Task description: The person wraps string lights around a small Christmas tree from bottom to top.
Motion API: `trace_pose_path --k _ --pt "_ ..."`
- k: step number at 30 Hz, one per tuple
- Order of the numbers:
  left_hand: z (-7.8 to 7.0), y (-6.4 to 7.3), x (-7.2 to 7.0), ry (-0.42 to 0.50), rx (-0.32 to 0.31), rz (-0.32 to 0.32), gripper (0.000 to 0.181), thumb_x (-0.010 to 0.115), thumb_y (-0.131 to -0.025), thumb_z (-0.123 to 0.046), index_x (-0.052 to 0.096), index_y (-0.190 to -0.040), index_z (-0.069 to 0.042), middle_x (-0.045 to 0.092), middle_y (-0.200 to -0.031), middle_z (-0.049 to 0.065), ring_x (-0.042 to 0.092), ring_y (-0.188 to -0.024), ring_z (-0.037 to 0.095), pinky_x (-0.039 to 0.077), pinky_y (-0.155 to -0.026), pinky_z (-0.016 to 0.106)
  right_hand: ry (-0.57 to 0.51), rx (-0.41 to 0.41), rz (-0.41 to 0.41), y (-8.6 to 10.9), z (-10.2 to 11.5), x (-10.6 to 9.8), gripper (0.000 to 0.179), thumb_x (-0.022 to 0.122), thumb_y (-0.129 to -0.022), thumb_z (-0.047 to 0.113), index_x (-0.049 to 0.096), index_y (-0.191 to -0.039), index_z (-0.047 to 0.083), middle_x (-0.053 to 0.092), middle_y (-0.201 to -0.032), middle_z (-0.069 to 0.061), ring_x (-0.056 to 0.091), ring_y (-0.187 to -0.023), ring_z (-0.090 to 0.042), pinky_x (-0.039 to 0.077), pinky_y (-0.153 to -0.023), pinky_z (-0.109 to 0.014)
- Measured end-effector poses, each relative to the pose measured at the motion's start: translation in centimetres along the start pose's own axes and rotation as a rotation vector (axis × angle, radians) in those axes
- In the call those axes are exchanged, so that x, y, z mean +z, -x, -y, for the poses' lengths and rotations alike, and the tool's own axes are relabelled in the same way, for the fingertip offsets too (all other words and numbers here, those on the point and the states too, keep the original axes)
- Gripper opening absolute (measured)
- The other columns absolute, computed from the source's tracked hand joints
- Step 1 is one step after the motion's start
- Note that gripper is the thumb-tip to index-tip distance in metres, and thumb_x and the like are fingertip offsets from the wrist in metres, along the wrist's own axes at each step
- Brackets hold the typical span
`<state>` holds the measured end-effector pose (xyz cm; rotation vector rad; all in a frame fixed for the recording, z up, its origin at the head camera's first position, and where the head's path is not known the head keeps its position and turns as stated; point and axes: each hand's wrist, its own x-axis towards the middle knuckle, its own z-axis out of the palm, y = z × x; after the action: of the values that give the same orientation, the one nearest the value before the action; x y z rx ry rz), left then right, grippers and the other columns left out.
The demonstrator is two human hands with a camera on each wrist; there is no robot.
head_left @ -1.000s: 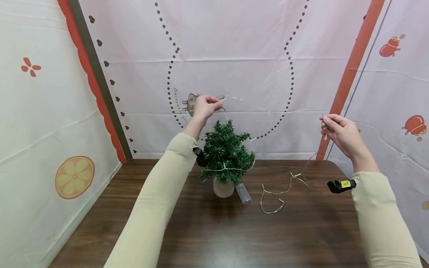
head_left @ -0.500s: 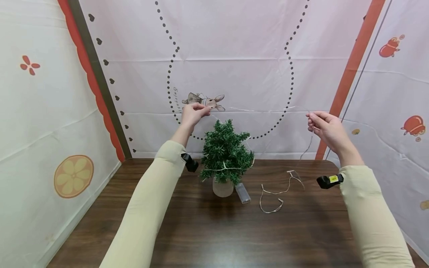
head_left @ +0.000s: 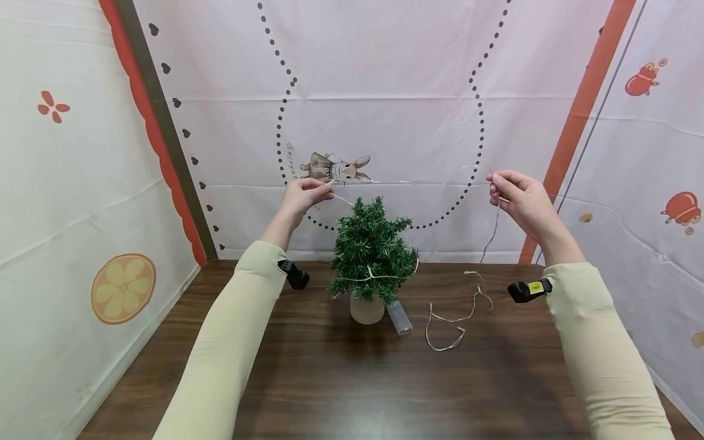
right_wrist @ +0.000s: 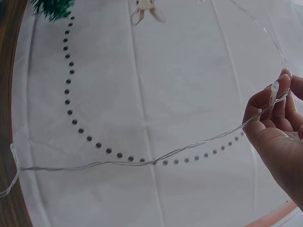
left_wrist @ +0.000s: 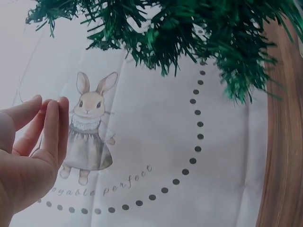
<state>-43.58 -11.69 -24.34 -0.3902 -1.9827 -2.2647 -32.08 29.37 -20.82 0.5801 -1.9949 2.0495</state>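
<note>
A small green artificial Christmas tree (head_left: pixel 371 244) stands on the table in a pale round base (head_left: pixel 366 308). Part of a thin clear string of lights (head_left: pixel 371 275) crosses its lower branches. My left hand (head_left: pixel 304 197), at the upper left of the tree, pinches the string between thumb and fingertips. Out to the right and higher, my right hand (head_left: pixel 519 194) pinches another stretch of it. Between the hands the wire spans behind the treetop, faint against the cloth. In the right wrist view, a small clear bulb (right_wrist: pixel 274 92) shows at my fingers, and the twisted wire (right_wrist: pixel 199 143) runs down from them.
A clear battery box (head_left: pixel 399 318) lies beside the tree's base. The loose tail of the lights (head_left: pixel 452 319) curls on the brown wooden table (head_left: pixel 330 385) to the right. Printed cloth (head_left: pixel 385 61) hangs behind and at both sides.
My left hand has moved left and a little down, away from above the treetop. My right hand has come left and slightly up, drawing the hanging wire with it; the tree stays put.
</note>
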Motion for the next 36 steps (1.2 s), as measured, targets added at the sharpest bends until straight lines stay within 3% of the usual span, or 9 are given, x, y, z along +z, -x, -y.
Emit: trace_pose_path --k 8,16,22,28,36 --pt "0.5 0.6 -0.9 0.02 0.032 -0.025 0.007 0.066 -0.087 -0.003 0.068 -0.089 0.003 0.07 -0.089 0.009 0.072 -0.079 0.02 0.054 -0.087 0.032 -0.023 -0.008 0.072 0.1 0.9 1.7 0.014 0.058 -0.094 0.018 0.064 -0.101 0.007 0.058 -0.086 0.0 0.054 -0.08 -0.009 0.051 -0.072 -0.018" --pt "1.4 1.4 -1.5 0.099 0.051 -0.07 0.014 0.065 -0.088 -0.001 0.07 -0.099 0.006 0.066 -0.111 0.025 0.071 -0.089 0.023 0.052 -0.09 0.033 -0.014 -0.037 0.135 0.5 1.2 3.2 0.013 0.057 -0.095 0.015 0.062 -0.102 0.006 0.057 -0.089 -0.002 0.053 -0.081 -0.009 0.051 -0.072 -0.019" --pt "2.1 1.7 -2.0 0.188 0.103 -0.068 0.015 0.067 -0.084 0.003 0.071 -0.098 0.006 0.073 -0.091 0.011 0.071 -0.086 0.023 0.055 -0.083 0.029 -0.035 -0.038 0.18 0.8 1.4 3.8 0.013 0.055 -0.096 0.015 0.061 -0.102 0.005 0.055 -0.09 -0.003 0.052 -0.079 -0.01 0.05 -0.071 -0.019" --pt "2.6 1.9 -3.3 0.212 0.142 0.044 0.01 0.066 -0.084 0.004 0.073 -0.09 -0.001 0.073 -0.088 0.005 0.071 -0.082 0.015 0.055 -0.081 0.025 -0.058 -0.042 0.256 1.4 1.3 3.9 0.012 0.051 -0.098 0.012 0.06 -0.101 0.004 0.053 -0.088 -0.003 0.05 -0.078 -0.011 0.049 -0.069 -0.02" --pt "2.4 3.2 -5.3 0.106 0.181 0.268 0.015 0.059 -0.089 0.005 0.072 -0.092 -0.003 0.072 -0.095 0.005 0.069 -0.09 0.015 0.052 -0.09 0.031 -0.158 -0.044 0.389 2.5 1.1 3.7 0.016 0.044 -0.1 0.005 0.059 -0.099 0.002 0.051 -0.083 -0.003 0.047 -0.076 -0.012 0.045 -0.068 -0.021"
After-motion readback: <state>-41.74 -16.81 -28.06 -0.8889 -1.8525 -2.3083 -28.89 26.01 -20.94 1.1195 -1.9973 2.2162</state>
